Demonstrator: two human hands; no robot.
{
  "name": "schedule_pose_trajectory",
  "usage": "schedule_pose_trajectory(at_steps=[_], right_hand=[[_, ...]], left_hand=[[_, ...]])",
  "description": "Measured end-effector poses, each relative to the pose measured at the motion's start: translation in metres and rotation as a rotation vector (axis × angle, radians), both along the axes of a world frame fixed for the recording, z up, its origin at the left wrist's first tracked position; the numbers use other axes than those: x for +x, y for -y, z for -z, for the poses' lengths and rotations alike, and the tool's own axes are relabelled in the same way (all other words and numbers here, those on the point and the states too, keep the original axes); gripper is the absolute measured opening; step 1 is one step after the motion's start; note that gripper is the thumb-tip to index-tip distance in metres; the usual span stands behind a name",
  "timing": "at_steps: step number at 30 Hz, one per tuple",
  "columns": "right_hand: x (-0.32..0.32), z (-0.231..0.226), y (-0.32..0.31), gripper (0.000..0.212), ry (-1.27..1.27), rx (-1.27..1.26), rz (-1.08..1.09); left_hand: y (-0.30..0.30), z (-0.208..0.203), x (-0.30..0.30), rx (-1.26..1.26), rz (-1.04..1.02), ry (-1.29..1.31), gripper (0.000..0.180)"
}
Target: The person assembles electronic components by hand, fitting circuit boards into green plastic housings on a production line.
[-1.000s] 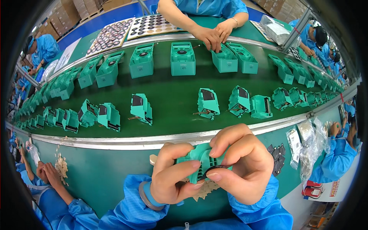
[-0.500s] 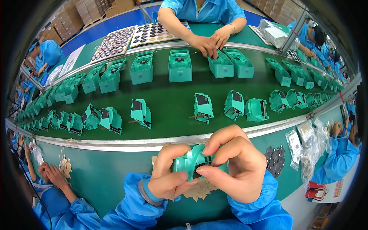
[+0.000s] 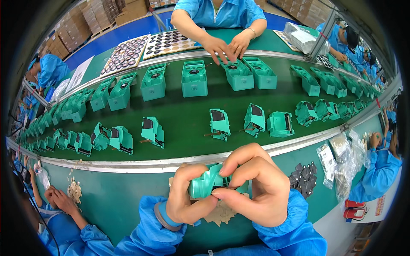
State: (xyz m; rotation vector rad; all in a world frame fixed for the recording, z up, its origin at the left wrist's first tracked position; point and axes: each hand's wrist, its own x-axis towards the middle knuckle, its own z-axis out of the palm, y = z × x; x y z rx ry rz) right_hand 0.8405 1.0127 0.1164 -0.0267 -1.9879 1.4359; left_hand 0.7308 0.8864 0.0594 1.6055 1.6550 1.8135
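Note:
In front of me, my left hand (image 3: 183,198) is closed round the left end of a small green plastic housing (image 3: 201,184). My right hand (image 3: 260,187) pinches at the housing's right side, thumb below and fingertips above. Between them a sliver of a small black part (image 3: 219,186) shows against the green; the fingers cover most of it. Under both hands lies a heap of beige paper-like pieces (image 3: 222,214) on the green worktable (image 3: 124,183).
Beyond a metal rail (image 3: 128,165), a green conveyor belt (image 3: 183,128) carries rows of green housings (image 3: 220,123). Across it, a co-worker's hands (image 3: 226,48) touch a larger green case (image 3: 240,79). Black pieces (image 3: 304,179) and plastic bags (image 3: 341,160) lie to my right.
My right thumb has shifted left along the housing, and less of the black part shows. The housing has turned slightly in my hands. Across the belt, the co-worker's hands have moved a little.

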Motion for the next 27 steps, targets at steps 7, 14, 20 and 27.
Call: schedule_pose_trajectory(at_steps=[7, 14, 20, 27], right_hand=[[0.005, -0.002, 0.0, 0.025, 0.04, -0.034, 0.022], [0.011, -0.004, -0.002, 0.025, 0.031, -0.007, 0.036], [0.013, -0.003, -0.006, 0.024, 0.02, 0.01, 0.033], [0.014, -0.001, -0.01, 0.022, 0.017, -0.048, -0.005]], left_hand=[[-0.003, -0.001, 0.003, 0.033, 0.058, 0.051, 0.048], [-0.002, 0.01, 0.008, 0.017, 0.168, 0.31, 0.05], [-0.007, 0.004, 0.011, -0.044, 0.009, 0.1, 0.032], [-0.016, 0.01, 0.009, 0.216, 0.007, -0.158, 0.049]])
